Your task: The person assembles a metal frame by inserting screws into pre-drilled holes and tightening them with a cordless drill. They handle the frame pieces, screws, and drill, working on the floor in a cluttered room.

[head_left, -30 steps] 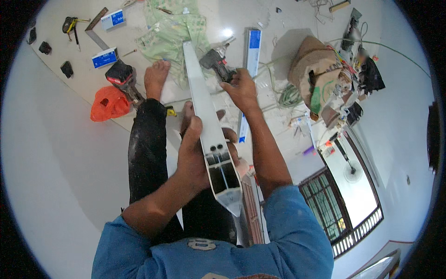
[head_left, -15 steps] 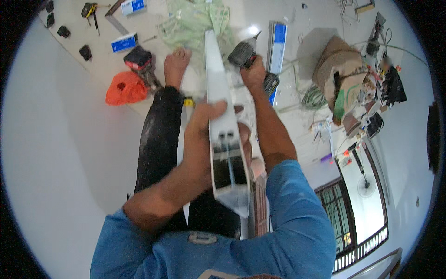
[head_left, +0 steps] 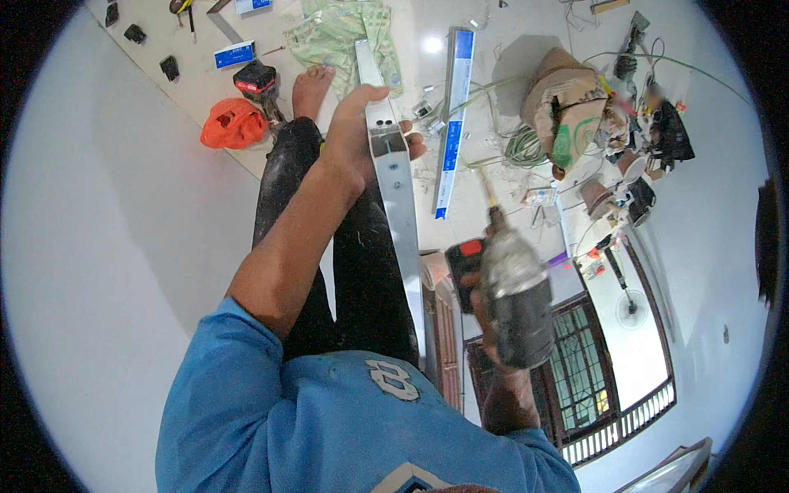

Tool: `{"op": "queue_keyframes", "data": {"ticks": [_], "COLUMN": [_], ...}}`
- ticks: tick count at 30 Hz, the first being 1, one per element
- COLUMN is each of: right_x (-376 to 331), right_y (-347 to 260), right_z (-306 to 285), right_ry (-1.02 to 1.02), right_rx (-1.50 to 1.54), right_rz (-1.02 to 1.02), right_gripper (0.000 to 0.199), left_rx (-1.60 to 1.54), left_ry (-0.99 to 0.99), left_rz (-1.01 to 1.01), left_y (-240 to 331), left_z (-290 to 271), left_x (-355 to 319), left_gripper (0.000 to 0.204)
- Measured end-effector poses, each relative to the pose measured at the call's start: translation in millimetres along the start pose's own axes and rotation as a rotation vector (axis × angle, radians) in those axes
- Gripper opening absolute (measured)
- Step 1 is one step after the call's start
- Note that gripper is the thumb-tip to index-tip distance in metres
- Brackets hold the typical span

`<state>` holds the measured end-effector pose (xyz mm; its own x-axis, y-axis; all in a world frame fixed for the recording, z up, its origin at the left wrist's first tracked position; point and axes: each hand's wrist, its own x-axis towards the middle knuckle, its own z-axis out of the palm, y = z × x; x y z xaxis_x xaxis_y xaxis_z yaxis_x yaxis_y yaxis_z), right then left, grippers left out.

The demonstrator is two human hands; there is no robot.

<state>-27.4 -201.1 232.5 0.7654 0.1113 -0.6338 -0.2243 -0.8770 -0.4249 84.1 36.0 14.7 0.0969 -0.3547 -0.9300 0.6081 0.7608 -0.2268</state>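
A long white box-section metal profile (head_left: 399,218) runs from the green cloth-like sheet back toward my body, beside my right leg. My left hand (head_left: 352,135) is wrapped round it near two small dark holes, thumb on top and fingertips showing at the right side. At the lower right, my right hand (head_left: 486,329) grips a cordless drill (head_left: 518,287), slightly blurred and raised off the floor. Its long bit points away from me; the red-and-black battery shows on its left. Most of the right hand's fingers are hidden behind the drill.
A long blue-and-white box (head_left: 454,123) lies right of the profile. Beyond it are a coiled green cable (head_left: 526,148) and a brown sack (head_left: 567,103). Left of my bare foot (head_left: 312,92) sit an orange bag (head_left: 233,125) and another cordless tool (head_left: 256,80). The green sheet (head_left: 341,37) lies ahead.
My right hand has swung the drill from the far floor area back toward me and to the right. The profile has tilted, its near end now down beside my leg; my left hand still holds it.
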Motion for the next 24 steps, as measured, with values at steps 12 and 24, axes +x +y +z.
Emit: {"op": "queue_keyframes", "data": {"ticks": [12,24], "right_x": [-4.4,6.3], "right_y": [-89.8,-92.7], "right_z": [-14.5,-5.3], "right_ry": [-0.196,-0.086], "right_rx": [0.087,0.106], "right_rz": [0.094,0.107], "right_gripper": [0.073,0.03], "left_rx": [-0.097,-0.156], "left_ry": [0.007,-0.096], "left_rz": [-0.048,-0.06], "left_y": [-10.8,-19.5], "left_z": [-6.1,-24.8], "left_x": [27.1,61.6], "left_gripper": [0.037,0.035]}}
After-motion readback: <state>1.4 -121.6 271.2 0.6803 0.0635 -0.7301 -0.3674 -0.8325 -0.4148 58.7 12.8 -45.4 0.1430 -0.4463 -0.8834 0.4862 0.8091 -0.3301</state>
